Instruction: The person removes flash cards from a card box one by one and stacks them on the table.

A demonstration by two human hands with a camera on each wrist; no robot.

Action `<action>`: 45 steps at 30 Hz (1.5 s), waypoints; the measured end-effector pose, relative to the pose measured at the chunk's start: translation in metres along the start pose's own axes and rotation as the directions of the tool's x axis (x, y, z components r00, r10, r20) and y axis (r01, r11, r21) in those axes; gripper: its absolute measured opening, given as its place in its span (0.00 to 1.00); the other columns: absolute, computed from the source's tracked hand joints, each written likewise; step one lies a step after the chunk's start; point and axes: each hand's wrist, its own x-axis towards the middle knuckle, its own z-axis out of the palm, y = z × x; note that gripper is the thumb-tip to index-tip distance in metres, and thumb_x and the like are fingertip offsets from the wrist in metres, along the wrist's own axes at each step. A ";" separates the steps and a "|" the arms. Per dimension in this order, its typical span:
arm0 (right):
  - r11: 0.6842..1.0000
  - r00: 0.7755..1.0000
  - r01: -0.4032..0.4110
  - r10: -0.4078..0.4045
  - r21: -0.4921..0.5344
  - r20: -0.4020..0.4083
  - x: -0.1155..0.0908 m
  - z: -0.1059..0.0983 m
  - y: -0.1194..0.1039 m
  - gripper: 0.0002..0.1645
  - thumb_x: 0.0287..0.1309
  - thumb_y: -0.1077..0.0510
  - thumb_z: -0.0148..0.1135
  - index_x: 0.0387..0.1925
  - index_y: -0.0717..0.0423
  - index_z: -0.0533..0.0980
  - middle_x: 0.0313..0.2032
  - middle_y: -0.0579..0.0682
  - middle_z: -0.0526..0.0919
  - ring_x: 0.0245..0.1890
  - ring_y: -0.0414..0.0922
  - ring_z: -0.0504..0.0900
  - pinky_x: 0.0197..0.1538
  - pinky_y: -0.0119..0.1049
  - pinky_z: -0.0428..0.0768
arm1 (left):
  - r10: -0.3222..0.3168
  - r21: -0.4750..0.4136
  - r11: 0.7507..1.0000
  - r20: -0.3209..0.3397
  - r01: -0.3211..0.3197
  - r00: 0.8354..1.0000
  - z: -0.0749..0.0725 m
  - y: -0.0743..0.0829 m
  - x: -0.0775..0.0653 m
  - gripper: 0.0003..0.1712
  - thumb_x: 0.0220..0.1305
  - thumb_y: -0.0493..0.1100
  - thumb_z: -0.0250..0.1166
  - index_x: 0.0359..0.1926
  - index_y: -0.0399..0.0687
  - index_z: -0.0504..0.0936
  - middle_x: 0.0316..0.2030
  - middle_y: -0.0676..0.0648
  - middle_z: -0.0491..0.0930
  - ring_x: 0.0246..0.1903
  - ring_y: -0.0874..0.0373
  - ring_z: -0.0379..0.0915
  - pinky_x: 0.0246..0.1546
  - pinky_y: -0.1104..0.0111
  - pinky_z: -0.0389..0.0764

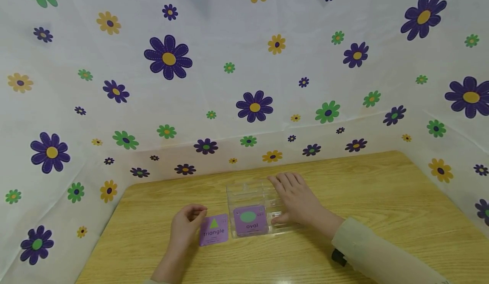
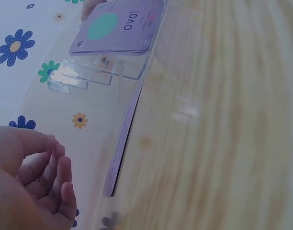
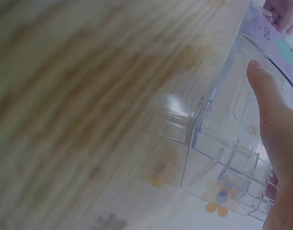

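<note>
A clear plastic tiered holder [image 1: 246, 198] stands on the table with a purple oval card [image 1: 250, 221] in its front left slot. My right hand [image 1: 298, 201] grips the holder's right part, thumb [image 3: 267, 88] along the front and fingers over the back. Left of the holder, a purple triangle card [image 1: 214, 229] lies flat on the table; from the left wrist it appears as a thin strip [image 2: 122, 143]. Beside that card's upper left corner is my left hand [image 1: 186, 224], its fingers loosely curled with nothing between them.
The wood-grain table [image 1: 366, 190] reaches back to a white flower-print cloth [image 1: 214, 88], which rises behind it and on both sides. A black band [image 1: 338, 257] shows at the right sleeve's cuff.
</note>
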 end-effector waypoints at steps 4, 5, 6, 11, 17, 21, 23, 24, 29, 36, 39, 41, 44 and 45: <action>1.000 1.000 0.006 -0.006 -0.006 -0.012 0.000 0.001 0.000 0.79 0.31 0.12 0.74 0.76 0.56 0.63 0.62 0.54 0.74 0.59 0.52 0.72 0.67 0.51 0.74 | 0.010 0.009 1.000 0.015 -0.010 1.000 0.000 0.003 -0.002 0.07 0.71 0.33 0.68 0.46 0.34 0.87 0.40 0.40 0.89 0.36 0.61 0.76 0.37 0.77 0.78; 1.000 1.000 0.007 -0.007 -0.006 -0.013 0.000 0.001 0.000 0.80 0.31 0.12 0.74 0.76 0.56 0.63 0.62 0.54 0.74 0.59 0.52 0.72 0.67 0.51 0.74 | 0.013 0.011 1.000 0.018 -0.013 1.000 0.001 0.004 -0.002 0.07 0.71 0.33 0.68 0.46 0.34 0.87 0.41 0.40 0.89 0.36 0.61 0.76 0.37 0.77 0.78; 1.000 1.000 0.007 -0.007 -0.007 -0.014 0.000 0.001 0.000 0.80 0.31 0.12 0.74 0.76 0.56 0.63 0.62 0.54 0.74 0.60 0.52 0.73 0.67 0.51 0.74 | 0.016 0.013 1.000 0.020 -0.016 1.000 0.001 0.004 -0.002 0.07 0.71 0.34 0.68 0.46 0.34 0.87 0.41 0.41 0.89 0.36 0.62 0.77 0.37 0.77 0.78; 1.000 1.000 0.006 -0.006 -0.008 -0.006 0.000 0.001 0.000 0.80 0.31 0.12 0.74 0.76 0.56 0.63 0.62 0.54 0.74 0.60 0.52 0.73 0.67 0.51 0.74 | 0.025 0.010 1.000 0.029 -0.025 0.999 0.003 0.007 -0.004 0.07 0.70 0.33 0.68 0.46 0.35 0.87 0.41 0.40 0.89 0.36 0.62 0.77 0.38 0.77 0.79; 1.000 1.000 0.005 -0.005 -0.005 0.010 0.000 0.001 0.000 0.80 0.32 0.11 0.73 0.77 0.56 0.62 0.62 0.54 0.74 0.60 0.52 0.72 0.68 0.51 0.74 | 0.018 0.012 1.000 0.041 -0.018 0.999 0.006 0.011 -0.007 0.06 0.70 0.33 0.68 0.45 0.37 0.87 0.41 0.42 0.88 0.37 0.61 0.77 0.40 0.78 0.78; 1.000 1.000 0.004 -0.004 -0.002 0.016 0.000 0.001 0.000 0.80 0.33 0.11 0.73 0.77 0.56 0.62 0.63 0.55 0.74 0.61 0.52 0.72 0.69 0.51 0.74 | 0.023 0.011 1.000 0.051 -0.023 0.998 0.007 0.015 -0.010 0.06 0.70 0.33 0.68 0.45 0.37 0.87 0.41 0.42 0.88 0.37 0.61 0.77 0.40 0.78 0.78; 1.000 1.000 0.002 -0.002 0.000 0.015 0.000 0.001 0.000 0.80 0.33 0.11 0.73 0.77 0.56 0.62 0.63 0.55 0.74 0.61 0.52 0.72 0.69 0.51 0.74 | 0.021 0.008 1.000 0.054 -0.022 0.998 0.007 0.018 -0.011 0.06 0.70 0.33 0.68 0.45 0.37 0.87 0.41 0.43 0.88 0.37 0.62 0.77 0.40 0.78 0.78; 1.000 1.000 0.002 -0.002 0.001 0.015 0.000 0.001 0.000 0.80 0.33 0.11 0.73 0.77 0.56 0.62 0.63 0.55 0.74 0.61 0.52 0.72 0.69 0.51 0.74 | 0.022 0.006 1.000 0.057 -0.022 0.998 0.007 0.018 -0.012 0.06 0.70 0.33 0.68 0.45 0.37 0.87 0.41 0.43 0.88 0.37 0.62 0.77 0.40 0.78 0.78; 1.000 1.000 0.003 -0.003 -0.008 0.009 0.000 0.002 0.000 0.80 0.33 0.11 0.73 0.77 0.56 0.62 0.62 0.54 0.74 0.61 0.52 0.72 0.69 0.51 0.74 | 0.040 0.004 0.999 0.065 -0.041 0.997 0.010 0.021 -0.014 0.05 0.70 0.33 0.68 0.45 0.37 0.87 0.40 0.43 0.88 0.36 0.63 0.77 0.40 0.78 0.79; 1.000 1.000 0.005 -0.005 0.001 0.009 0.000 0.002 0.001 0.80 0.33 0.12 0.73 0.77 0.56 0.62 0.62 0.54 0.74 0.61 0.52 0.72 0.68 0.51 0.73 | 0.058 -0.007 0.998 0.076 -0.057 0.995 0.014 0.026 -0.016 0.05 0.69 0.33 0.69 0.44 0.37 0.87 0.39 0.43 0.89 0.36 0.63 0.78 0.40 0.78 0.80; 1.000 1.000 0.003 -0.003 0.007 0.012 0.001 0.002 0.001 0.79 0.33 0.12 0.74 0.77 0.56 0.62 0.63 0.54 0.74 0.61 0.53 0.72 0.69 0.51 0.73 | 0.062 -0.020 0.998 0.085 -0.061 0.994 0.016 0.028 -0.017 0.05 0.68 0.33 0.69 0.44 0.36 0.87 0.39 0.43 0.89 0.36 0.64 0.78 0.40 0.78 0.80; 1.000 1.000 0.001 -0.002 0.013 0.013 0.001 0.002 0.001 0.79 0.33 0.12 0.74 0.77 0.56 0.62 0.63 0.55 0.74 0.61 0.53 0.72 0.69 0.51 0.73 | 0.066 -0.032 0.997 0.092 -0.063 0.994 0.017 0.029 -0.017 0.05 0.68 0.32 0.69 0.43 0.36 0.87 0.39 0.42 0.89 0.35 0.64 0.78 0.40 0.77 0.80; 1.000 1.000 0.002 -0.002 0.018 0.013 0.001 0.002 0.001 0.79 0.33 0.12 0.74 0.77 0.57 0.62 0.63 0.55 0.74 0.61 0.53 0.72 0.69 0.52 0.73 | 0.074 -0.044 0.997 0.097 -0.070 0.993 0.018 0.030 -0.018 0.04 0.68 0.32 0.69 0.43 0.36 0.87 0.39 0.42 0.89 0.35 0.66 0.78 0.40 0.77 0.80; 1.000 1.000 0.002 -0.003 0.016 0.012 0.001 0.002 0.001 0.79 0.33 0.12 0.74 0.77 0.57 0.62 0.63 0.55 0.74 0.61 0.53 0.72 0.69 0.52 0.73 | 0.076 -0.047 0.996 0.097 -0.072 0.992 0.019 0.030 -0.019 0.04 0.68 0.32 0.70 0.43 0.36 0.87 0.38 0.42 0.89 0.34 0.66 0.78 0.40 0.77 0.80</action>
